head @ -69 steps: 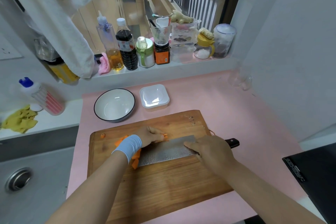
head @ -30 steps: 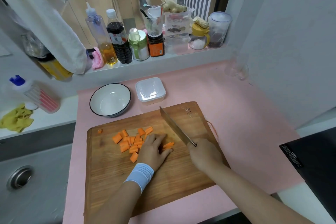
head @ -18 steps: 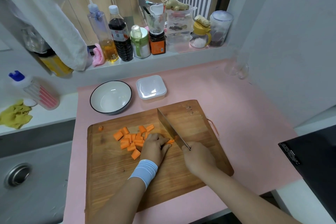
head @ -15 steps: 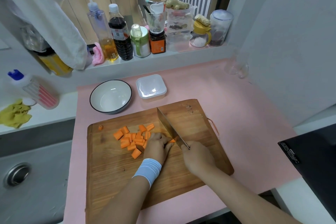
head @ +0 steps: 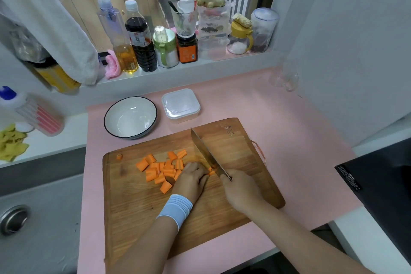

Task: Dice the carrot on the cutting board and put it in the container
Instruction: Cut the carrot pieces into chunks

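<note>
Grip: right hand (head: 241, 189) clamps steel cleaver (head: 205, 154); left hand (head: 191, 177) pinches orange carrot piece (head: 211, 171).
Risk: blade hugs left knuckles; slip cuts them.

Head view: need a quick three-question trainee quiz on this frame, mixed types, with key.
1. True or false: the bowl holds carrot pieces.
2. Which hand grips the knife? A) left B) right C) both
3. Fill in: the carrot pieces lie on the ___.
Key: 1 false; 2 B, the right hand; 3 cutting board.
</note>
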### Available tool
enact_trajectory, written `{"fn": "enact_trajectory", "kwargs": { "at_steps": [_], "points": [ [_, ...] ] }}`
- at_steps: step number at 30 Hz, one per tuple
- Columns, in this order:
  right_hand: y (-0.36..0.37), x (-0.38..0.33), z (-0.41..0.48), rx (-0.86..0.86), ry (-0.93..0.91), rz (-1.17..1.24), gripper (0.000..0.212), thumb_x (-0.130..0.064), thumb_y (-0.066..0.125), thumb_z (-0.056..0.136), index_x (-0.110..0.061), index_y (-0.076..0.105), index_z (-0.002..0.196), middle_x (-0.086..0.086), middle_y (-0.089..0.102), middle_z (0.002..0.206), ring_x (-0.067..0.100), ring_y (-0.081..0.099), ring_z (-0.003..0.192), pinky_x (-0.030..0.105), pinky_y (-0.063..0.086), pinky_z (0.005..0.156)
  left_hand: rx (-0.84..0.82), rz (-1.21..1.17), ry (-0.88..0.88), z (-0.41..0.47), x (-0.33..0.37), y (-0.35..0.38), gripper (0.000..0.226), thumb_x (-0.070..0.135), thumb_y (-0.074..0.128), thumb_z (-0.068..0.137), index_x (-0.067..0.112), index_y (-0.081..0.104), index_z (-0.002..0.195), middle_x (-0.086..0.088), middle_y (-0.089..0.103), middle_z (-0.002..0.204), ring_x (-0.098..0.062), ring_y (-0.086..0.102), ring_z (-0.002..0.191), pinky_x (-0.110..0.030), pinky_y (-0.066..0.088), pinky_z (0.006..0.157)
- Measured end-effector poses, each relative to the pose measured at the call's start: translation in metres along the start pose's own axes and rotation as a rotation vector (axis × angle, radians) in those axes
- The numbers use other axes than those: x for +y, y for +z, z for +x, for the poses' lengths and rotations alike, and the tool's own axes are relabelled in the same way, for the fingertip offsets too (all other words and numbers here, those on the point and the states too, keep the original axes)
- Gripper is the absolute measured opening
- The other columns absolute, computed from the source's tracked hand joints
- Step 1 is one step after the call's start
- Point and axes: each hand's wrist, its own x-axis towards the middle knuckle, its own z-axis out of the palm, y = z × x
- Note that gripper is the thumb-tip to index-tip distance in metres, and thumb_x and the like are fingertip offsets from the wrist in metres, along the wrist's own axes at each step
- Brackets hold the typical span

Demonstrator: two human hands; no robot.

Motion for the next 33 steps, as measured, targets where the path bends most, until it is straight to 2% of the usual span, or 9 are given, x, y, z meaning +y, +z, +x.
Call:
{"fn": "enact_trajectory", "kwargs": {
  "at_steps": [4, 7, 11, 14, 20, 29, 33],
  "points": [
    [0.001, -0.004, -0.003, -0.008, -0.014, 0.003, 0.034, -0.035, 0.041, 0.103, -0.031, 0.055, 0.072, -0.007, 0.06, 0.072, 0.019, 0.062, 0.075, 0.035, 0.049, 0.068, 0.017, -0.014, 0.011, -0.001, 0.0, 0.001, 0.007, 0.008, 0.077, 0.079, 0.012, 0.072, 0.082, 0.0, 0.063, 0.08, -0.017, 0.055, 0.081, -0.022, 0.044, 0.077],
    [0.002, -0.007, -0.005, -0.006, -0.028, -0.016, 0.033, -0.034, 0.041, 0.103, -0.032, 0.055, 0.073, -0.008, 0.062, 0.075, 0.019, 0.063, 0.078, 0.035, 0.05, 0.071, 0.03, -0.017, -0.008, -0.005, -0.002, 0.003, 0.006, 0.015, 0.07, 0.085, 0.012, 0.073, 0.082, 0.0, 0.063, 0.08, -0.017, 0.055, 0.083, -0.026, 0.046, 0.077],
    [0.001, -0.007, -0.011, 0.024, -0.042, -0.069, 0.036, -0.033, 0.039, 0.105, -0.029, 0.055, 0.073, -0.007, 0.061, 0.072, 0.015, 0.06, 0.071, 0.036, 0.051, 0.067, 0.04, -0.028, -0.032, -0.006, -0.002, 0.003, 0.005, 0.009, 0.075, 0.082, 0.012, 0.073, 0.079, 0.001, 0.063, 0.08, -0.016, 0.054, 0.083, -0.021, 0.043, 0.078],
    [0.001, -0.006, -0.019, 0.063, -0.055, -0.117, 0.034, -0.034, 0.038, 0.105, -0.026, 0.059, 0.08, -0.008, 0.061, 0.074, 0.011, 0.06, 0.072, 0.033, 0.053, 0.068, 0.033, -0.046, -0.036, -0.003, -0.002, 0.002, 0.009, 0.006, 0.076, 0.08, 0.013, 0.071, 0.076, 0.002, 0.061, 0.078, -0.014, 0.052, 0.083, -0.02, 0.043, 0.077],
    [0.007, -0.008, -0.032, 0.087, -0.063, -0.175, 0.032, -0.035, 0.037, 0.106, -0.023, 0.066, 0.096, -0.008, 0.065, 0.082, 0.014, 0.062, 0.078, 0.037, 0.055, 0.074, 0.04, -0.049, -0.063, -0.003, -0.002, 0.003, 0.009, 0.006, 0.078, 0.078, 0.012, 0.072, 0.073, 0.002, 0.061, 0.074, -0.012, 0.051, 0.083, -0.016, 0.04, 0.077],
    [0.012, -0.006, -0.023, 0.038, -0.016, -0.159, 0.031, -0.034, 0.035, 0.107, -0.025, 0.06, 0.091, -0.007, 0.063, 0.083, 0.013, 0.062, 0.079, 0.036, 0.056, 0.075, 0.04, -0.059, -0.042, -0.003, -0.002, 0.002, 0.013, 0.002, 0.078, 0.075, 0.011, 0.07, 0.07, 0.001, 0.061, 0.072, -0.01, 0.047, 0.081, -0.016, 0.039, 0.077],
    [0.013, -0.01, -0.015, 0.026, -0.007, -0.145, 0.032, -0.036, 0.035, 0.107, -0.024, 0.061, 0.093, -0.006, 0.064, 0.085, 0.014, 0.062, 0.08, 0.037, 0.056, 0.076, 0.043, -0.064, -0.042, -0.003, -0.002, 0.003, 0.011, 0.004, 0.079, 0.076, 0.012, 0.071, 0.076, 0.002, 0.063, 0.077, -0.012, 0.05, 0.083, -0.015, 0.039, 0.08]
  ]
}}
